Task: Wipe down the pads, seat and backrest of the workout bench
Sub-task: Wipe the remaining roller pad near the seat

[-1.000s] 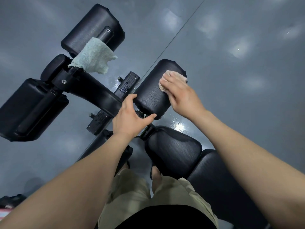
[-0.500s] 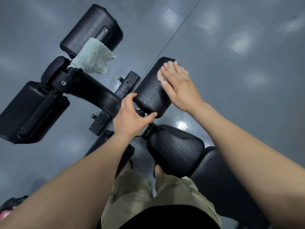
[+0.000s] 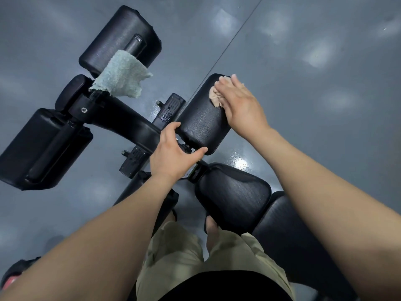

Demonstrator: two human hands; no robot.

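Note:
A black workout bench stands below me. My right hand (image 3: pixel 240 107) presses a small beige cloth (image 3: pixel 216 97) flat against the far right side of a black roller pad (image 3: pixel 200 122). The fingers lie straight over the cloth and hide most of it. My left hand (image 3: pixel 173 155) grips the near end of that same pad, thumb along its lower edge. The black seat pad (image 3: pixel 236 196) lies just below, with the backrest (image 3: pixel 299 240) running to the lower right. Two larger pads sit at the upper left (image 3: pixel 121 38) and left (image 3: pixel 43 148).
A pale blue towel (image 3: pixel 121 78) hangs over the bench frame (image 3: pixel 121 120) between the two left pads. The grey glossy floor (image 3: pixel 314 105) surrounds the bench. My legs in khaki shorts (image 3: pixel 184 257) stand against the seat. A dark shoe (image 3: pixel 15 272) shows at the lower left.
My right hand slid the beige cloth along the pad toward its far end, then shifted to the pad's right side. My left hand kept its hold on the pad's near end.

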